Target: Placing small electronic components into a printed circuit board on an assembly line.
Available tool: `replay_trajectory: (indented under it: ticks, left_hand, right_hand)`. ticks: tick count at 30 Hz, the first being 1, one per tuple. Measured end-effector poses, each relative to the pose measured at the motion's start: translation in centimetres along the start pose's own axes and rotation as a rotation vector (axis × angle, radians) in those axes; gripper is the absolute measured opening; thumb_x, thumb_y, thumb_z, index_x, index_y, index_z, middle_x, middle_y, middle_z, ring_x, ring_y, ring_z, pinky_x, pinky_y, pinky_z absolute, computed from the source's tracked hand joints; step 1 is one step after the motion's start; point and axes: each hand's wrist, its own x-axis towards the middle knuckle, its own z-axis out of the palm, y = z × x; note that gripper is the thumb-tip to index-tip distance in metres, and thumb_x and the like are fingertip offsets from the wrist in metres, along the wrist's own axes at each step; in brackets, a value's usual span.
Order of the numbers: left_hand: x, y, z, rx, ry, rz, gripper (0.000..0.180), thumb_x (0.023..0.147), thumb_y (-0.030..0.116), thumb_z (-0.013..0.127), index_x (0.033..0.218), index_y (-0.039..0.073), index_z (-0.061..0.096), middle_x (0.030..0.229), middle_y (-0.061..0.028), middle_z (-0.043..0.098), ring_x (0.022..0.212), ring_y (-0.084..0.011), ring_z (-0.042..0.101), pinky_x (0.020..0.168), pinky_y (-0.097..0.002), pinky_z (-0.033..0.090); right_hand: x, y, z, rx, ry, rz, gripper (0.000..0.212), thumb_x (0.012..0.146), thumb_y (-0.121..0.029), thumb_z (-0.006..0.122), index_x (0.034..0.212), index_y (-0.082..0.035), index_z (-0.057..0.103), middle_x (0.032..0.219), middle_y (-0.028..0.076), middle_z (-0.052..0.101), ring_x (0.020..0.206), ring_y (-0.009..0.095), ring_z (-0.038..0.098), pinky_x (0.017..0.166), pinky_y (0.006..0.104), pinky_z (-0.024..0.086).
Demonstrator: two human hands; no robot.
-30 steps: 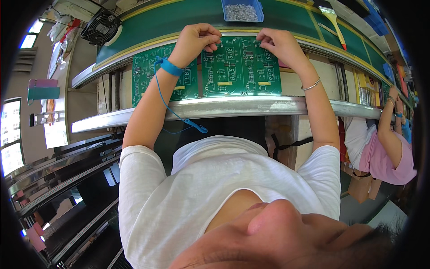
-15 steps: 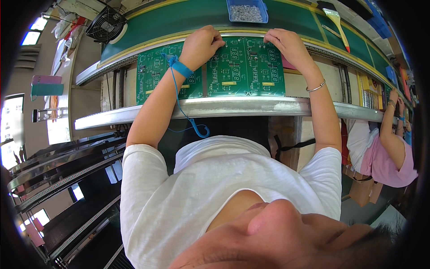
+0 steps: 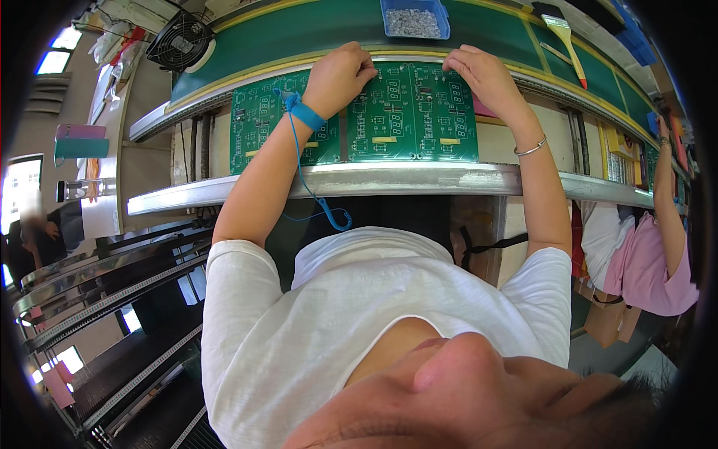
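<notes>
Two green circuit boards lie side by side between metal rails, a left board (image 3: pixel 250 131) and a right board (image 3: pixel 381 127), both with white printing. At the far edge of the right board, my left hand (image 3: pixel 340 75) has its thumb and fingers pinched together. My right hand (image 3: pixel 480 75) is pinched in the same way near that board's far right corner. Whatever the fingertips hold, if anything, is too small to make out. My left wrist wears a blue strap (image 3: pixel 305 114) with a coiled cord. My left forearm hides part of the left board.
The near metal rail (image 3: pixel 351 179) runs in front of me. Beyond the far rail, a blue bin (image 3: pixel 415 6) of small clear parts stands on a green belt (image 3: pixel 299 34). A paintbrush (image 3: pixel 562 36) lies right, a black fan (image 3: pixel 179 41) left. A co-worker's pink sleeve (image 3: pixel 658 266) shows at right.
My hands stay almost in place. At far right the co-worker's arm has stretched farther forward. Another person in dark clothes has come into view at the far left.
</notes>
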Motion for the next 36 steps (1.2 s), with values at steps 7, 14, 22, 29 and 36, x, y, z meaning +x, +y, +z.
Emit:
replay_trajectory:
  ticks: [7,14,22,29,36]
  left_hand:
    - [0.1,0.5,-0.7,0.081,-0.007,0.028,0.013,0.086,0.018,0.073,0.086,0.005,0.07,0.093,-0.0125,0.065,0.085,-0.035,0.066,0.074,-0.0438,0.053]
    - [-1.3,3.2,-2.6,0.241,0.138,0.0,0.027,0.086,0.027,0.075,0.099,0.005,0.066,0.098,-0.014,0.063,0.094,-0.0358,0.064,0.08,-0.046,0.053]
    - [-10.9,2.6,-5.2,0.845,0.047,-0.573,0.05,0.087,0.045,0.073,0.111,0.002,0.063,0.104,-0.0192,0.065,0.099,-0.0366,0.063,0.082,-0.0475,0.05]
    - [-10.8,3.0,-5.2,0.608,0.063,-0.35,0.056,0.089,0.045,0.07,0.124,0.002,0.06,0.114,-0.023,0.062,0.103,-0.0383,0.059,0.085,-0.0476,0.05]
    - [-9.1,5.5,-4.2,0.358,-0.108,-0.027,0.053,0.088,0.036,0.071,0.129,0.005,0.06,0.122,-0.0203,0.062,0.11,-0.038,0.058,0.09,-0.0468,0.05]
  right_hand:
    - [0.3,0.6,-0.4,0.006,0.018,-0.076,0.025,0.104,-0.018,0.05,0.105,-0.001,0.068,0.095,0.017,0.064,0.094,0.038,0.062,0.084,0.0437,0.05]
    - [-1.2,2.7,-1.4,0.055,0.039,-0.048,0.023,0.103,-0.01,0.05,0.112,0.0,0.068,0.101,0.016,0.071,0.099,0.033,0.067,0.097,0.0381,0.049]
    - [-1.1,-0.7,-2.4,0.291,0.089,0.16,0.012,0.098,-0.003,0.059,0.109,-0.003,0.062,0.078,0.009,0.065,0.071,0.016,0.063,0.068,0.0295,0.05]
    - [0.5,-2.8,-1.4,0.201,0.108,0.101,0.01,0.096,-0.011,0.064,0.096,-0.002,0.064,0.081,0.011,0.065,0.073,0.021,0.063,0.07,0.032,0.05]
    - [2.7,-3.2,-0.1,0.131,0.072,0.032,0.013,0.094,-0.016,0.066,0.096,-0.003,0.068,0.086,0.01,0.063,0.081,0.029,0.064,0.073,0.0372,0.05]
